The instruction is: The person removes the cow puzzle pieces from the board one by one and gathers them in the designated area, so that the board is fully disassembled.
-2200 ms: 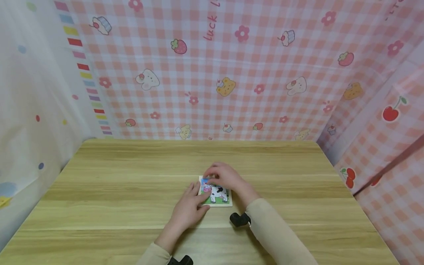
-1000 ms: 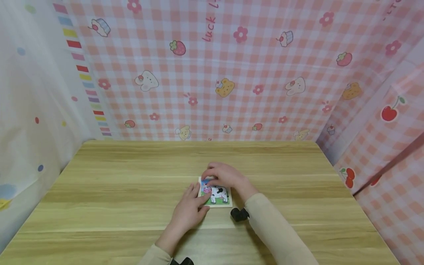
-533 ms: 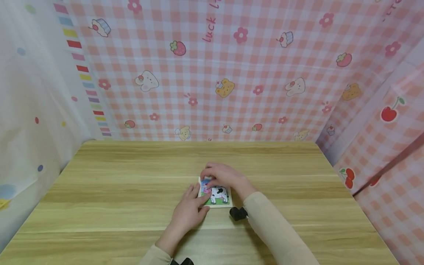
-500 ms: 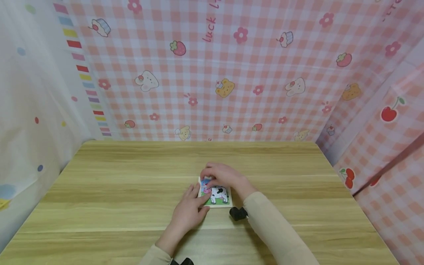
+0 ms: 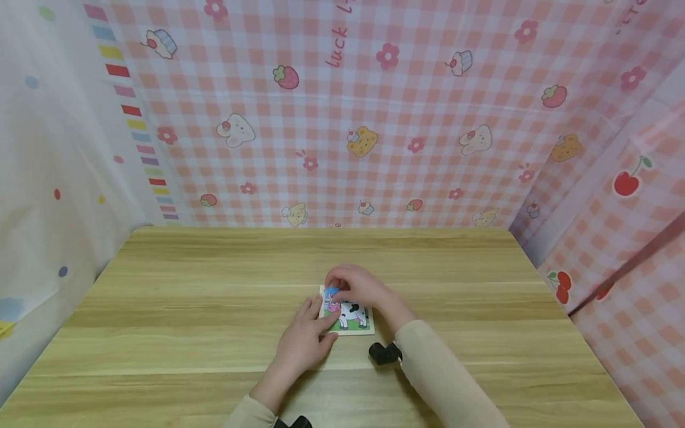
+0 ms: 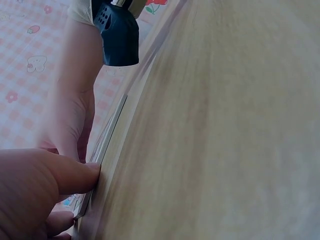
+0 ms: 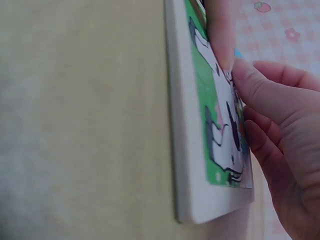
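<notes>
A small square picture board (image 5: 355,333) with a pale border and a cow printed on green and blue lies flat on the table. My left hand (image 5: 302,339) rests at its left side, one finger across the cow's head and the thumb (image 6: 80,175) at the near edge. At the board's far left corner, my right hand (image 5: 364,288) has thumb and fingers bent together round a blue piece (image 5: 330,292). In the right wrist view a bit of light blue (image 7: 238,53) stands out above the right thumb; the fingers (image 7: 265,135) hide the rest.
The wooden table (image 5: 187,309) extends on all sides of the board. Behind it hangs a pink checked cloth (image 5: 321,119), with a white dotted cloth (image 5: 64,148) at the left and more checked cloth (image 5: 631,238) at the right. A black wrist device (image 5: 384,353) sits by the right sleeve.
The right hand has shifted slightly left since the earliest frame, and its wrist has turned a little back and forth. The left hand and the board have stayed in place.
</notes>
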{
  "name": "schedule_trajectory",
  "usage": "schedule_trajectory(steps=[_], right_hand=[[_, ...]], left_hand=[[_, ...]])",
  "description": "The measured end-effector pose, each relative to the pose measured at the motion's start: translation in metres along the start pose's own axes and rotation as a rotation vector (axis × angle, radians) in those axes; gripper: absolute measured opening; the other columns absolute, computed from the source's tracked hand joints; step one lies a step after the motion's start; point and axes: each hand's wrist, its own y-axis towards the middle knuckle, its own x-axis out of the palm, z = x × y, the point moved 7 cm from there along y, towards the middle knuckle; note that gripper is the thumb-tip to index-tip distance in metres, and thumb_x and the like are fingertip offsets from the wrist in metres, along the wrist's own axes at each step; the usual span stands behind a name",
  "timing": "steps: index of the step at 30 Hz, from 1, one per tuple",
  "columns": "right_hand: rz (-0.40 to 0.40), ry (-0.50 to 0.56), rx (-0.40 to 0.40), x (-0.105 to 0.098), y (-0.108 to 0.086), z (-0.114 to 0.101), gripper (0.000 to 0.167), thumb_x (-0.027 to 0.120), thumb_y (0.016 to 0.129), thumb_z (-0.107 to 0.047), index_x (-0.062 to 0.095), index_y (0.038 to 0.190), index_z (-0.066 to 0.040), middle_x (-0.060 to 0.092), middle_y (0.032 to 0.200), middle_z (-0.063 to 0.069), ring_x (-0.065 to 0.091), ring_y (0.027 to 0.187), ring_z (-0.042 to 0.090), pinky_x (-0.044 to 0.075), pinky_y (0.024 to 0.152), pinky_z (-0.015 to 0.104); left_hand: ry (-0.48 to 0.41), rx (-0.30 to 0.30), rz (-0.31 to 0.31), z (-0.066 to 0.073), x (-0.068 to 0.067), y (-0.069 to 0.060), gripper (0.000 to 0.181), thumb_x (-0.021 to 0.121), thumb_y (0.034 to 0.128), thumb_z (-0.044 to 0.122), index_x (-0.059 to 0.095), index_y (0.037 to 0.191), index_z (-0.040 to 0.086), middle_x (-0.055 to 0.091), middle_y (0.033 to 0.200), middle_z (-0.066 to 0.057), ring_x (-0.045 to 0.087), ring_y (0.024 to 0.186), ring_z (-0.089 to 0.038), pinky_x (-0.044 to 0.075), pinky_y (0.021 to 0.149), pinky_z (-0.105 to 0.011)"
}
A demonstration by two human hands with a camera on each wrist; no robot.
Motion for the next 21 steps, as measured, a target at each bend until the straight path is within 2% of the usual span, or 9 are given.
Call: schedule_trajectory(steps=[5, 9, 14, 21], right_hand=[[0.046, 0.012, 0.008, 0.001, -0.003, 0.001, 0.024, 0.074, 0.088, -0.011, 0.068, 0.112, -0.010, 0.065, 0.093, -0.001, 0.060, 0.084, 0.011, 0.052, 0.078, 0.024], [0.090, 0.029, 0.029, 0.000, -0.006, 0.001, 0.018, 0.072, 0.090, -0.009, 0.070, 0.108, -0.010, 0.065, 0.092, -0.001, 0.057, 0.082, 0.010, 0.050, 0.076, 0.022], [0.139, 0.144, 0.075, -0.001, -0.011, 0.002, 0.014, 0.071, 0.090, -0.008, 0.070, 0.103, -0.010, 0.063, 0.092, 0.001, 0.055, 0.083, 0.011, 0.049, 0.076, 0.022], [0.175, 0.264, 0.072, 0.002, -0.014, 0.009, 0.007, 0.070, 0.091, -0.009, 0.069, 0.098, -0.010, 0.066, 0.092, 0.001, 0.059, 0.084, 0.010, 0.052, 0.079, 0.024]], left_hand=[[-0.002, -0.001, -0.001, 0.000, 0.000, 0.000, 0.043, 0.071, 0.0899, 0.022, 0.066, 0.131, 0.014, 0.044, 0.147, -0.030, 0.038, 0.137, -0.052, 0.039, 0.107, -0.063], [-0.002, 0.001, 0.001, 0.001, -0.001, -0.001, 0.043, 0.071, 0.0893, 0.021, 0.066, 0.131, 0.014, 0.045, 0.147, -0.029, 0.039, 0.136, -0.052, 0.039, 0.107, -0.063], [-0.008, 0.003, 0.004, 0.002, -0.001, -0.001, 0.043, 0.071, 0.0893, 0.021, 0.066, 0.131, 0.013, 0.045, 0.146, -0.030, 0.039, 0.136, -0.052, 0.039, 0.107, -0.063], [-0.016, -0.011, -0.002, 0.000, -0.001, 0.000, 0.043, 0.070, 0.0899, 0.023, 0.066, 0.131, 0.014, 0.043, 0.147, -0.030, 0.037, 0.137, -0.052, 0.037, 0.109, -0.064]])
